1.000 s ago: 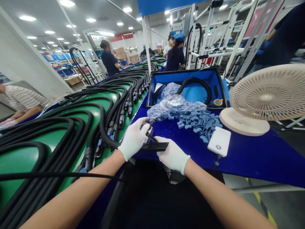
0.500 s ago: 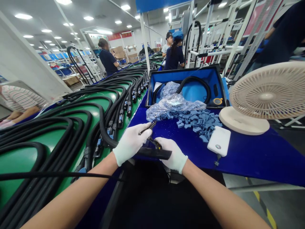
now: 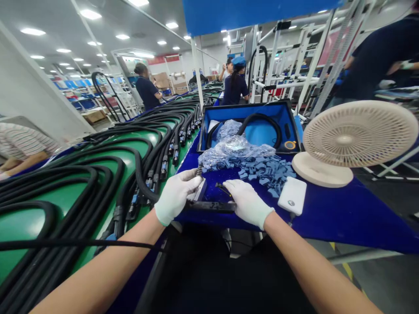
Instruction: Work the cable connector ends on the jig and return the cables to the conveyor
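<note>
My white-gloved left hand (image 3: 176, 194) is closed around a dark ridged piece (image 3: 199, 171), with a silver-grey block (image 3: 198, 191) just below the fingertips. To its right, my gloved right hand (image 3: 247, 198) pinches a thin black-and-yellow tool (image 3: 223, 189); its exact kind is too small to tell. A flat black strip (image 3: 211, 206) stretches across the table edge between both hands, and whether the right hand touches it is unclear. Beyond the hands lies a heap of small blue plastic pieces (image 3: 265, 173), partly under a clear plastic bag (image 3: 234, 148).
Thick black hoses (image 3: 98, 174) with connector ends cover the green surface at left. A blue-lined bin (image 3: 248, 109), a beige fan (image 3: 343, 135) and a white power bank (image 3: 292, 195) with a cable stand on the blue table (image 3: 334, 213). Several people work farther off.
My right hand has moved right with the black-and-yellow tool, away from the left hand. More of the silver-grey block shows. The whole view has shifted slightly.
</note>
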`<state>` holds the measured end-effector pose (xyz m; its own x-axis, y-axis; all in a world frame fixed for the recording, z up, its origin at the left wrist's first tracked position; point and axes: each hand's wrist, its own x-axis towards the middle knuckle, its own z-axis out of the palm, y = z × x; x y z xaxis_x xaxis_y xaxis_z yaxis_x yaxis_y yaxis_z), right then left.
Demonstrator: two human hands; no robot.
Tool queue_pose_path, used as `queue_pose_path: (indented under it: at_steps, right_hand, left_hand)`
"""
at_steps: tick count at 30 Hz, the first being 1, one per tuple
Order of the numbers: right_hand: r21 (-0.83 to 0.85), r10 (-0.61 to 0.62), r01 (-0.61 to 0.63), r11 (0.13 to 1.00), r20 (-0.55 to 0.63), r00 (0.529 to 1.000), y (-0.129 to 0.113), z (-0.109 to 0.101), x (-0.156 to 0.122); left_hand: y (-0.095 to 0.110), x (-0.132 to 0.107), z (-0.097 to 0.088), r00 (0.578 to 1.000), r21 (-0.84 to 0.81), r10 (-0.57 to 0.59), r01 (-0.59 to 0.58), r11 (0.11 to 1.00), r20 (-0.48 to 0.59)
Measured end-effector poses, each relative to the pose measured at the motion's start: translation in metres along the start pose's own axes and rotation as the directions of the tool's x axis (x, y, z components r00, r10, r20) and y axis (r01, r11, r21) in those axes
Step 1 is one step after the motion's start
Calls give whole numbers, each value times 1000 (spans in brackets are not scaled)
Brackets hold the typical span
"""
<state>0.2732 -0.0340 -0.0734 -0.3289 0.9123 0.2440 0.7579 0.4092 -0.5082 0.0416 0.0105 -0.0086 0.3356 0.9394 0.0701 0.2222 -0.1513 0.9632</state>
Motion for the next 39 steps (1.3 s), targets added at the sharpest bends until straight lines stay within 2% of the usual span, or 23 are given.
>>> queue_pose_path:
  at_steps: [2, 3, 4, 6, 8, 9, 11, 15, 17, 19, 20, 21, 24, 26, 28, 30, 32, 33, 34, 35, 37, 38, 39]
  right_hand:
    - [250, 56, -49, 967, -19, 998, -6, 1, -8]
    - [426, 100, -90, 900, -2, 995, -12, 4, -12]
    - [587, 155, -147, 796, 37, 987, -20, 7, -15]
    - [821, 258, -243, 517, 121, 958, -34, 15, -19]
    - [925, 310, -242, 292, 148, 939, -42, 22, -19]
    - [949, 316, -217, 229, 139, 939, -44, 24, -18]
    - [968, 315, -178, 175, 116, 942, -42, 27, -16]
    - [967, 265, -200, 156, 154, 952, -34, 27, -13]
    - [965, 225, -215, 147, 180, 958, -33, 25, -14]
    - [960, 185, -230, 160, 200, 962, -33, 23, -15]
    - [956, 172, -233, 177, 203, 964, -33, 22, -16]
    - [952, 171, -228, 204, 195, 966, -33, 22, -16]
    - [927, 211, -195, 321, 131, 969, -33, 21, -18]
    - [916, 240, -194, 351, 112, 964, -32, 21, -18]
    - [931, 267, -177, 320, 90, 959, -30, 21, -17]
    - [950, 327, -87, 300, -17, 945, -30, 22, -17]
    - [951, 405, 42, 307, -170, 899, -34, 24, -18]
    - [942, 412, 88, 324, -224, 883, -36, 25, -19]
    - [928, 376, 105, 357, -245, 894, -38, 26, -19]
    - [900, 286, 94, 426, -233, 930, -39, 26, -18]
    - [677, 59, 21, 736, -96, 994, -31, 21, -11]
    - [475, 15, -11, 880, -5, 1000, -22, 15, -6]
    - [190, 44, -56, 980, 68, 997, -10, 8, 2]
  left_hand:
    - [2, -1, 0, 1000, 37, 16, -17, 999, 23]
    - [3, -1, 0, 999, 97, 37, -41, 994, 39]
    - [4, -2, 0, 996, 171, 63, -74, 983, 67]
    - [4, -3, 1, 981, 303, 93, -141, 943, 169]
    - [1, -3, 4, 946, 377, 88, -208, 902, 312]
    - [-1, -2, 5, 925, 400, 81, -237, 885, 370]
    - [-3, -1, 8, 898, 435, 83, -288, 853, 432]
    - [-5, -3, 12, 884, 506, 140, -379, 775, 446]
    - [-7, -5, 12, 851, 480, 201, -451, 752, 485]
    - [-12, -5, 12, 798, 422, 254, -524, 740, 546]
    - [-14, -3, 11, 783, 391, 257, -530, 752, 567]
    - [-17, -1, 11, 788, 367, 240, -502, 783, 567]
    - [-25, 10, 11, 865, 342, 94, -292, 893, 492]
    - [-27, 12, 14, 913, 387, 35, -207, 899, 405]
    - [-27, 6, 18, 959, 479, 93, -216, 851, 266]
    - [-27, -7, 22, 977, 523, 183, -214, 825, 112]
    - [-29, -22, 23, 992, 386, 122, -120, 915, 17]
    - [-31, -27, 23, 999, 221, 37, -36, 975, 1]
    - [-34, -30, 21, 999, 34, -53, 53, 998, 1]
    - [-38, -31, 17, 992, -159, -126, 123, 980, -6]
    - [-43, -26, 6, 977, -496, -204, 149, 855, -59]
    - [-44, -21, -1, 970, -610, -216, 103, 786, -114]
    - [-43, -15, -8, 963, -680, -216, 52, 731, -160]
